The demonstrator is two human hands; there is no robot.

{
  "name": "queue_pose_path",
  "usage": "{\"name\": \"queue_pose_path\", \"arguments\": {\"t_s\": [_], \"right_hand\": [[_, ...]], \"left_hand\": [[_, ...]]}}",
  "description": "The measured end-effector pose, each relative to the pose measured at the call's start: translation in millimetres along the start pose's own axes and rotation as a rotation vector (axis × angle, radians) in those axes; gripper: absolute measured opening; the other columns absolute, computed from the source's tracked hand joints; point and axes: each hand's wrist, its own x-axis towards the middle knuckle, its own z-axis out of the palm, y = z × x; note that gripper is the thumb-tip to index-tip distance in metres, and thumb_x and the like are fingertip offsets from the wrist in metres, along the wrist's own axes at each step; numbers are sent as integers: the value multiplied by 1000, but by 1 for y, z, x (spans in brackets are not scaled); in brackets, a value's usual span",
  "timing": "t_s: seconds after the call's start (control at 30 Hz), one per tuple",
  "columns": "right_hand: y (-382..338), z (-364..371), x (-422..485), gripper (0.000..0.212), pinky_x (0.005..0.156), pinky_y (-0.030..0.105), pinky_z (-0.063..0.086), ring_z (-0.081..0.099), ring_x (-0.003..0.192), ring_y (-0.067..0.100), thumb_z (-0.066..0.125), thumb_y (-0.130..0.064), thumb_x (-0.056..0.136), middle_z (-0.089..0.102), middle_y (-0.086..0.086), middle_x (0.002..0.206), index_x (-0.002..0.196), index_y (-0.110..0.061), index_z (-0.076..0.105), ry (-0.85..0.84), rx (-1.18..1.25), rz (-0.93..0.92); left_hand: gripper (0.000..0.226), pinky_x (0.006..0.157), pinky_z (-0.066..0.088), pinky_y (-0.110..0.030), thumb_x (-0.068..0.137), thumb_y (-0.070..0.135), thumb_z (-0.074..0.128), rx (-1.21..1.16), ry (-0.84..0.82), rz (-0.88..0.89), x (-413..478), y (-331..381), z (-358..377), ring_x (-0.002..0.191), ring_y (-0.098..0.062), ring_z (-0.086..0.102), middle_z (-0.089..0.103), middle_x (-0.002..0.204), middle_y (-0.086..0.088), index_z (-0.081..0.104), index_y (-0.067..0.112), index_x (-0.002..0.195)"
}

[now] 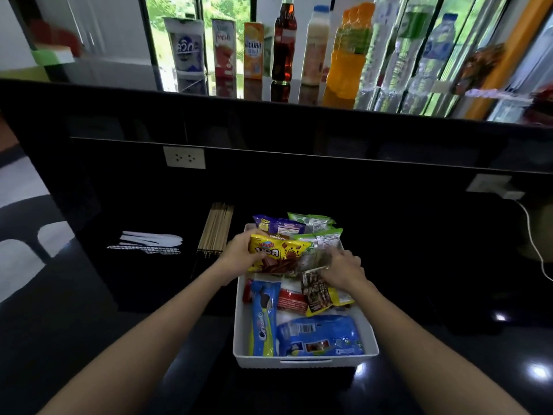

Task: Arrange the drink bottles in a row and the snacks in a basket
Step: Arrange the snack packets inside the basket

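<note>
From the head camera, both your forearms reach in from the bottom corners and meet over the white basket (305, 362), which stands on the black table (119, 339) at lower centre. Your left hand (239, 253) is at the basket's left rim, its grip clenched on a yellow packet (278, 250) held tilted above the other snacks. Your right hand (344, 269) lies palm down at mid basket, fingers bent onto a clear packet (317, 259); I cannot tell whether that grip grasps it or merely presses.

The clear packet is blurred, and the yellow packet hides what lies beneath it. At the basket's far end a purple packet (278, 224) and green packets (317, 223) poke above the rim.

Nearer you in the basket lie a blue biscuit tube (263, 319), a blue bag (320, 336), a red packet (291, 301) and a brown packet (315, 292).

The drinks stand in a row on a raised ledge (89, 94) across the top of the frame: three cartons (223, 47), a cola bottle (284, 46), a pale bottle (315, 46), an orange bottle (348, 52) and clear bottles (431, 55), smeared towards the right.

Left of the basket lie wooden skewers (215, 229) and white plastic cutlery (149, 242); a wall socket (184, 157) sits above them.
</note>
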Motion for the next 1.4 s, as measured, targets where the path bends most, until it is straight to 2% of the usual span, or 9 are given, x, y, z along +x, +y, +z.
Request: {"name": "queue_pose_path", "arguments": {"t_s": [0.2,0.33,0.4,0.47,0.57,0.7,0.93,1.17,1.4], "right_hand": [[13,3,5,87,103,39,40,35,135,33,62,-60,81,30,3,154,151,-33,18,-55,-164,-59],[15,-3,9,91,100,39,40,42,131,31,61,-70,75,46,5,144,148,-29,27,-148,-300,-56],[13,-10,13,66,87,36,42,55,108,26,61,-71,73,62,5,108,111,-17,57,-175,-375,-26],[8,-22,13,58,72,32,36,49,78,21,64,-67,74,42,1,67,65,-15,38,-203,-367,-22],[1,-49,11,56,52,28,24,31,53,15,70,-53,78,31,1,59,59,-14,34,-309,-285,-131],[-6,-82,9,31,66,26,36,49,84,15,73,-36,81,56,2,99,102,-16,64,-352,-207,-389],[-18,-97,6,25,107,38,34,22,139,27,65,-11,86,12,-1,155,104,-29,68,-215,-226,-552],[-14,-43,4,41,90,39,45,38,130,32,45,-46,97,16,15,153,113,-10,57,-61,-159,-202],[-8,-54,3,73,66,37,53,56,85,33,68,-4,85,7,18,152,142,-21,26,13,-17,-186]], "left_hand": [[28,67,51,-33,84,-2,57,287,172,-14,-3,-32,21,93,-24,62,64,103,-8,54,17,104],[64,90,48,-39,71,1,62,664,205,200,-9,-36,34,113,-29,53,53,125,-9,48,16,132],[72,96,47,-41,60,8,71,857,108,446,-9,-34,40,115,-26,56,57,123,-6,53,22,127],[73,94,48,-40,56,16,79,975,22,520,-6,-34,44,106,-22,62,63,114,-2,54,29,124],[82,89,49,-38,53,15,87,1005,69,384,-1,-30,44,96,-22,65,66,103,0,49,34,124],[68,81,50,-40,60,17,85,1032,259,330,2,-22,38,92,-29,63,62,104,-8,57,25,121],[40,51,43,-26,50,19,87,1060,137,460,-6,-33,42,62,-19,61,60,75,2,64,20,83],[18,67,52,-29,76,29,64,905,-94,383,-15,-39,59,79,-13,69,67,87,10,66,29,95],[58,98,39,-41,93,35,49,1092,-329,148,-13,-9,81,123,-26,47,48,140,-2,27,27,147]]}}
